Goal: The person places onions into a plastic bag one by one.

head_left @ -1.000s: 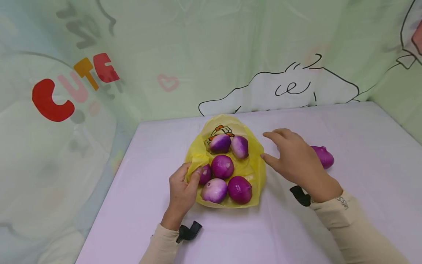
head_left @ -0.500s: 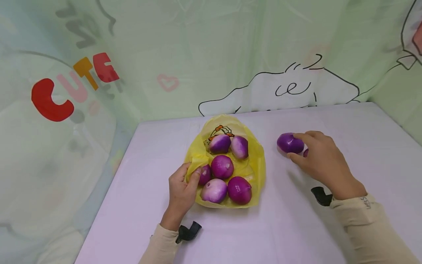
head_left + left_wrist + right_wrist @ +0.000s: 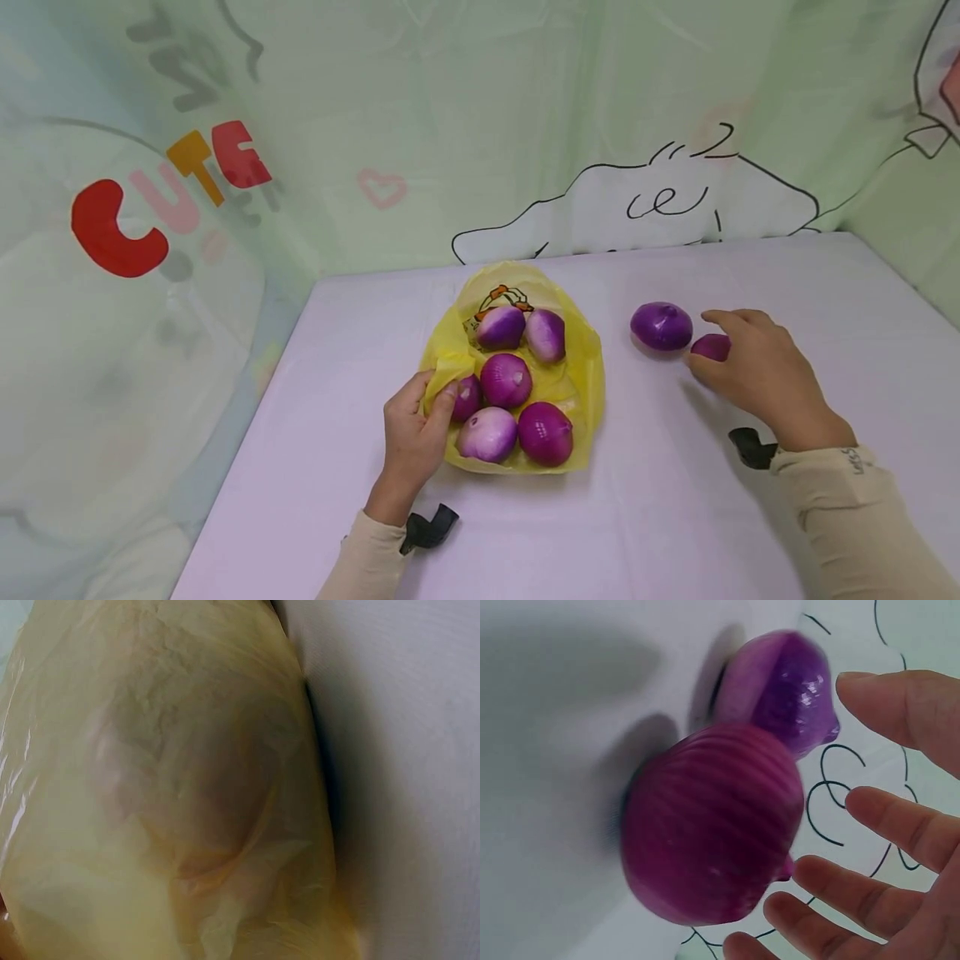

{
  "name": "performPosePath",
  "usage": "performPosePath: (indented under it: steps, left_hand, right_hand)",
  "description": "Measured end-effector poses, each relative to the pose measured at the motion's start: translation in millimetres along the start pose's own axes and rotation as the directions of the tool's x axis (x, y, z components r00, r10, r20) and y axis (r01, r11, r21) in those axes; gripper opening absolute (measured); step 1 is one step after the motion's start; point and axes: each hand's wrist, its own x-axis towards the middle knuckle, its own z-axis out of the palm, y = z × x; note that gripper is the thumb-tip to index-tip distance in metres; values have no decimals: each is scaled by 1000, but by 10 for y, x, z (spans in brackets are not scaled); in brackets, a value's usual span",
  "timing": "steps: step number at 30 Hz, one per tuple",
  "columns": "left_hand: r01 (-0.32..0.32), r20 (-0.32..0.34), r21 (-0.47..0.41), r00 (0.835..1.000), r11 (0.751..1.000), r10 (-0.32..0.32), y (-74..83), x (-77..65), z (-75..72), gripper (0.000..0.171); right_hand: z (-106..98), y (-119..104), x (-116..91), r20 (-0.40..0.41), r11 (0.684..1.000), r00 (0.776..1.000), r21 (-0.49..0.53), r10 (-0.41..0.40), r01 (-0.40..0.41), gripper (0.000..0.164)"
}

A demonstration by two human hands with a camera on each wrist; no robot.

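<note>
My left hand pinches the left rim of a yellow plastic bag, its thumb on the inside. Several purple onions lie in the bag's open mouth. To the right, my right hand hovers with fingers spread over a magenta onion, partly hidden behind the hand. The right wrist view has this striped onion close beside the spread fingertips. A darker purple onion sits just left of it on the table. In the left wrist view, the bag's yellow film covers rounded shapes.
A pale lilac cloth covers the table. Behind it hangs a printed green curtain, which also runs along the left and right sides. Black straps show at both wrists.
My right hand has moved right from beside the bag, past the darker purple onion now uncovered on the table, to the magenta onion. My left hand and the bag stay put.
</note>
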Motion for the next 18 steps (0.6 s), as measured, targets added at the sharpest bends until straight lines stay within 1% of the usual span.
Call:
performPosePath:
  steps: [10, 18]
  left_hand:
    - [-8, 5, 0, 1000, 1000, 8, 1, 5, -6, 13]
    - [-2, 3, -8, 1000, 1000, 2, -15, 0, -2, 13]
  right_hand:
    - [60, 149, 12, 57, 1000, 998, -12, 23, -23, 65]
    - [124, 266, 6, 72, 1000, 997, -8, 16, -15, 68]
